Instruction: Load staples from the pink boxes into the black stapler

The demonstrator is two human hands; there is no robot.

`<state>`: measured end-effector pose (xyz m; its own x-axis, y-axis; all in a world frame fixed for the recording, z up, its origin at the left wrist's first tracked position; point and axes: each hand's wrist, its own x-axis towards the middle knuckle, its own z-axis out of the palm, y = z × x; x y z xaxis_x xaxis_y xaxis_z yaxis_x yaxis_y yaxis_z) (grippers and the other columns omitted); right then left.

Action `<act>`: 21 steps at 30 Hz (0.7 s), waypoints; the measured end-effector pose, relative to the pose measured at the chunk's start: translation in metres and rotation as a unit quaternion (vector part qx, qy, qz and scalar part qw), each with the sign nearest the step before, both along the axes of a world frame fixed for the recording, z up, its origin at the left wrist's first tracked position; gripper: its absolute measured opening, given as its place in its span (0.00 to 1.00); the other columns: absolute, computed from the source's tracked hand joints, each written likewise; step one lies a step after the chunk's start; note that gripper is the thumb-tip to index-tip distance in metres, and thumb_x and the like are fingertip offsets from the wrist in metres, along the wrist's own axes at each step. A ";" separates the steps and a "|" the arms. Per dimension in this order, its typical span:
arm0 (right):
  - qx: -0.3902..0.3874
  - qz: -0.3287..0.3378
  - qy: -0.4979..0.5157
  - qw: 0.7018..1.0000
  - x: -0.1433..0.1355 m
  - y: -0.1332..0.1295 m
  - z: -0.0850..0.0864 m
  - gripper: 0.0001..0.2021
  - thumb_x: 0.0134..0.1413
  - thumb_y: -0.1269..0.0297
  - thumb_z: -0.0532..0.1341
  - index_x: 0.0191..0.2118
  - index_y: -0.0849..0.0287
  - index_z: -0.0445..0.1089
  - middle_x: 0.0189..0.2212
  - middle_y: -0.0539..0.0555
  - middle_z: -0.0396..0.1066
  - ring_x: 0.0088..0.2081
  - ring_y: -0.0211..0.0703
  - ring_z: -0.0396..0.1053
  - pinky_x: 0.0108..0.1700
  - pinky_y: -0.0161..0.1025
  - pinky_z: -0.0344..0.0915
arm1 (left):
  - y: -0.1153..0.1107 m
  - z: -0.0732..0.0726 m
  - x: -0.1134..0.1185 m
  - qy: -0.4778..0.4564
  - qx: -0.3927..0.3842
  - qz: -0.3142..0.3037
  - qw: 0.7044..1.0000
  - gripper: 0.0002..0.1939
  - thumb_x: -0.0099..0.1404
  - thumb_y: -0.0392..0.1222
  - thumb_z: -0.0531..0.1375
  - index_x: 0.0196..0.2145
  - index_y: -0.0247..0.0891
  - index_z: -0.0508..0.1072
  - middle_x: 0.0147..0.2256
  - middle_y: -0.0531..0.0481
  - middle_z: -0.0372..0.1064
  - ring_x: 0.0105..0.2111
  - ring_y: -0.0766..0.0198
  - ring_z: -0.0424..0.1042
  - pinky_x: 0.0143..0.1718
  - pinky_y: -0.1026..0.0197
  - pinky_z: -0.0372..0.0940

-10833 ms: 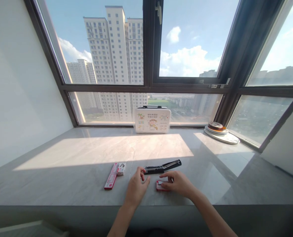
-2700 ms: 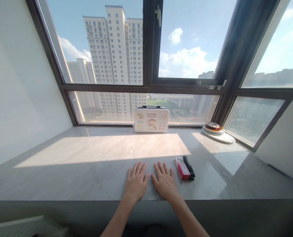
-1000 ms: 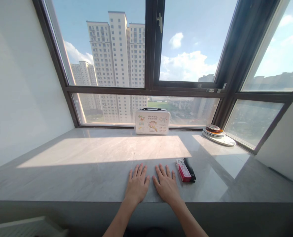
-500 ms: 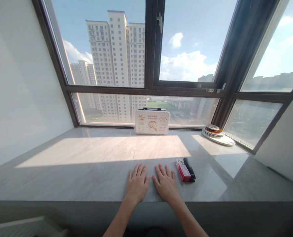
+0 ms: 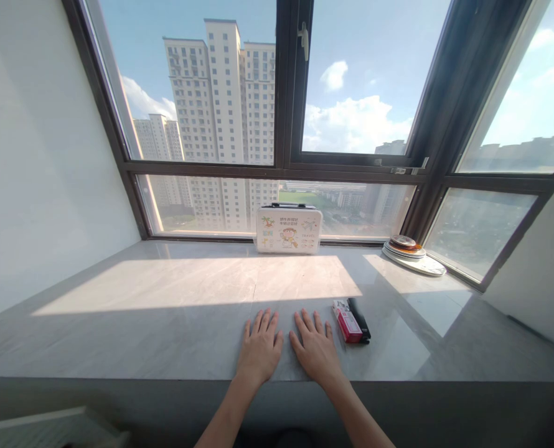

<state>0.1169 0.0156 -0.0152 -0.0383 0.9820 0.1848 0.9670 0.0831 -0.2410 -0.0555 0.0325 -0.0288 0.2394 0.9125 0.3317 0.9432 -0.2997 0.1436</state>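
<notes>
My left hand (image 5: 259, 350) lies flat, palm down, on the pale marble sill (image 5: 165, 342) near its front edge, fingers spread and holding nothing. Beside it, a small gap to the right, my right hand (image 5: 315, 348) rests the same way, its fingers apart and touching only the stone. Just right of my right hand sit a red and white box (image 5: 348, 322) and a black item (image 5: 360, 322), side by side. A white case (image 5: 289, 230) with cartoon prints and a dark handle stands upright against the window, beyond both hands.
A stack of round plates or discs (image 5: 404, 249) sits at the back right corner of the sill. Dark window frames (image 5: 202, 170) run along the back, with walls at both sides. A pale slatted object (image 5: 48, 429) shows at the lower left, below the sill.
</notes>
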 end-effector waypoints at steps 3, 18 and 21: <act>0.001 -0.001 0.000 1.000 0.000 0.000 0.000 0.30 0.68 0.47 0.44 0.71 0.46 0.50 0.72 0.48 0.42 0.72 0.56 0.34 0.68 0.56 0.31 | 0.000 0.001 0.000 0.001 -0.008 -0.001 1.000 0.28 0.74 0.53 0.42 0.68 0.49 0.55 0.70 0.50 0.47 0.70 0.53 0.43 0.69 0.41 0.40; -0.006 0.000 0.007 1.000 0.000 -0.001 0.002 0.29 0.68 0.48 0.44 0.71 0.47 0.50 0.72 0.49 0.43 0.72 0.56 0.33 0.68 0.57 0.31 | -0.001 0.003 0.000 -0.008 -0.016 -0.002 1.000 0.28 0.74 0.51 0.43 0.68 0.49 0.55 0.70 0.50 0.47 0.70 0.53 0.43 0.69 0.40 0.39; -0.007 0.000 0.007 1.000 0.000 -0.001 0.001 0.29 0.68 0.49 0.44 0.71 0.46 0.50 0.72 0.49 0.43 0.72 0.56 0.33 0.68 0.57 0.31 | -0.001 0.002 0.001 -0.003 -0.016 -0.005 1.000 0.28 0.74 0.50 0.43 0.69 0.48 0.55 0.70 0.51 0.46 0.70 0.53 0.42 0.69 0.40 0.39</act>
<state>0.1172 0.0143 -0.0139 -0.0354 0.9846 0.1715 0.9634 0.0792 -0.2561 -0.0550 0.0316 -0.0264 0.2456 0.9204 0.3043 0.9394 -0.3034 0.1594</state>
